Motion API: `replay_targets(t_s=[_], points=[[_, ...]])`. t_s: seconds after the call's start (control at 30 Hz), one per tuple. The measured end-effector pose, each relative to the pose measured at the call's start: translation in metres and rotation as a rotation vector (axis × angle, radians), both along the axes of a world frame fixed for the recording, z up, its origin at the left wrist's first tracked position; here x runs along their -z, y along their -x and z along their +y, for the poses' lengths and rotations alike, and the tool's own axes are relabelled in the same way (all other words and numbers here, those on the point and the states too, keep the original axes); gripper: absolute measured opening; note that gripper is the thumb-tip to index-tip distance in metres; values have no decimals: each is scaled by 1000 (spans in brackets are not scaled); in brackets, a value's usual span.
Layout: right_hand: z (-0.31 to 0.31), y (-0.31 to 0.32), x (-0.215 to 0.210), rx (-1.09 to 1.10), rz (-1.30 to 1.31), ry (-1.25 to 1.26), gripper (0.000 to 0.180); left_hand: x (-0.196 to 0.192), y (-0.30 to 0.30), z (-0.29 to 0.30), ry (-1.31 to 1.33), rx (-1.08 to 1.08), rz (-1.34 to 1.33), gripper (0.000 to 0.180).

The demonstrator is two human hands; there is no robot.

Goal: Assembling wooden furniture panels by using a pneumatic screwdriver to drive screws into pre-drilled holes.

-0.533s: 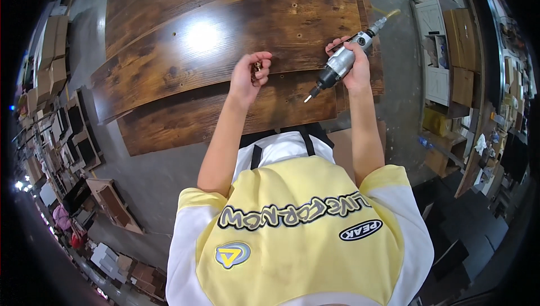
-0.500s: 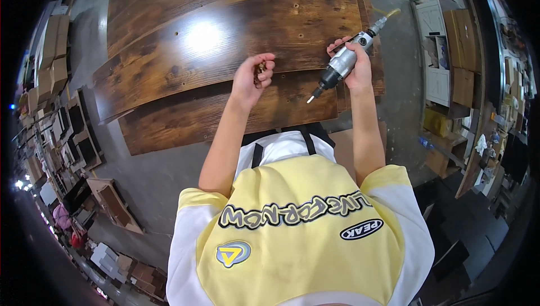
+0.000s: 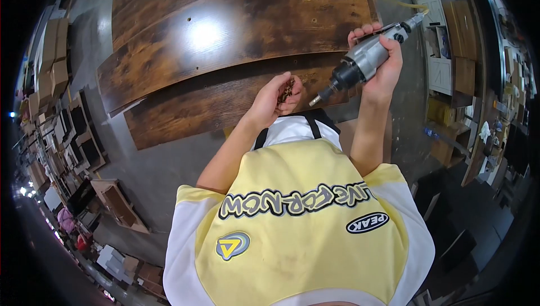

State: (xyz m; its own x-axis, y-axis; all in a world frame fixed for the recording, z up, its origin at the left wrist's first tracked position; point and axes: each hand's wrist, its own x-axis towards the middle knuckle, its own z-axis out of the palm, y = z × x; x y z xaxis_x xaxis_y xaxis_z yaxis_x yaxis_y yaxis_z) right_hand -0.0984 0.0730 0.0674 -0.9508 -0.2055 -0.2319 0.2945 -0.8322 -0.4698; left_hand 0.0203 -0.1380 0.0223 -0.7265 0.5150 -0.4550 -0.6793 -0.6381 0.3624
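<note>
Head view, near to far. Left hand [image 3: 267,102]: fingers curled into a loose cup around a cluster of small brass-coloured fasteners [image 3: 286,91]; exact type too small to tell. Judged light, hard and apt to roll or slip out if the fingers spread; best kept deep in the palm, fed singly by thumb and forefinger.

Right hand [image 3: 387,68]: wrapped round the grey barrel of a pneumatic screwdriver [image 3: 367,58], thumb on the near side, fingertips over the far side. Its bit [image 3: 316,100] slants toward the left hand, near but apart from it. Tool judged heavy, rigid and smooth-skinned; barrel is the place to grip, clear of bit and chuck. Yellowish air hose [image 3: 400,3], beyond the right hand, probably flexible, may tug at the rear.

Beyond the left hand: wood-grain boards [image 3: 247,21], overlapping, presumably stiff, edges liable to chip; lift by both ends.
</note>
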Motion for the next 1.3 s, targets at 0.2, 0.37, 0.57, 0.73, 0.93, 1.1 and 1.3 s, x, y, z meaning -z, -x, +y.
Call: replay_targets(t_s=[0.2, 0.37, 0.57, 0.73, 0.93, 1.1, 1.3], points=[[-22, -5, -13, 148, 64, -89, 23, -25, -15, -4, -62, -12, -6, 34], [-25, -7, -16, 160, 80, -51, 22, -29, -25, -10, 97, -25, 172, 33], [-21, -10, -27, 119, 93, -13, 26, -45, -35, -9, 807, -54, 603, 35], [-25, -14, -28, -25, 140, 36, 25, -59, -35, -12, 1189, 28, 939, 33], [-19, -14, -23, -102, 157, 25, 26, -76, -33, -8, 1497, 126, 1138, 35], [-17, -16, -23, -130, 220, -83, 27, -72, -41, 0, 1625, 166, 1190, 33], [-22, -26, -27, -150, 275, -251, 28, -63, -42, 3, 1601, 225, 1182, 33]])
